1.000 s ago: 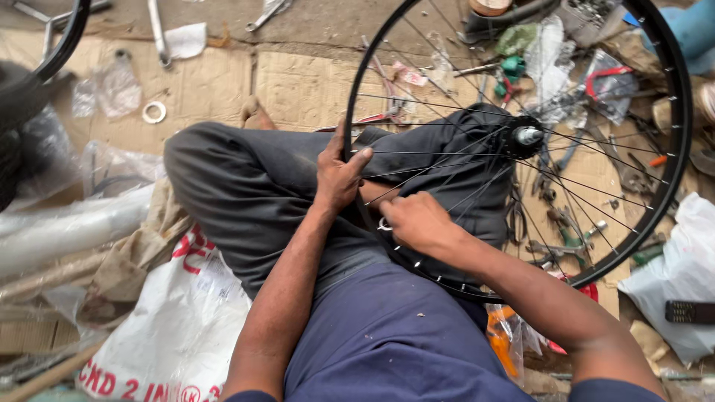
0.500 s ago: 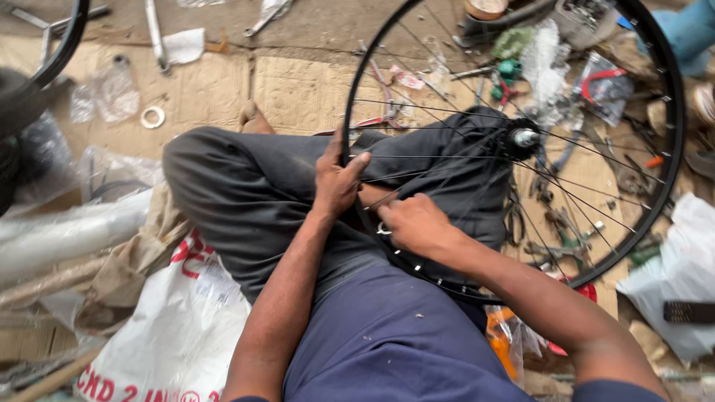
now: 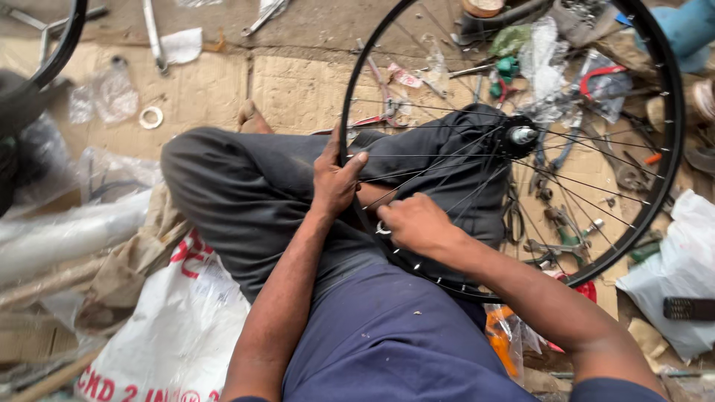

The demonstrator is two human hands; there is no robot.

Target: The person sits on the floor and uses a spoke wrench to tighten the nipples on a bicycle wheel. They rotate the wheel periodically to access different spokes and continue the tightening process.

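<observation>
A black spoked bicycle wheel (image 3: 674,112) rests across my crossed legs in grey trousers, its hub (image 3: 520,135) over my right knee. My left hand (image 3: 335,179) grips the rim at its left side, thumb over the edge. My right hand (image 3: 417,223) is closed on a small round metal tool (image 3: 383,228) pressed against a spoke close to the rim, just right of the left hand.
Cardboard sheets cover the ground ahead. Pliers, spanners and plastic bags (image 3: 566,223) lie behind the wheel at right. A white printed sack (image 3: 171,327) lies at left, a tape roll (image 3: 151,117) and another wheel's edge (image 3: 59,52) at top left. A dark phone (image 3: 689,308) sits at right.
Both hands stay at the same spot on the rim; the view has shifted slightly and the right hand has turned a little at the spoke.
</observation>
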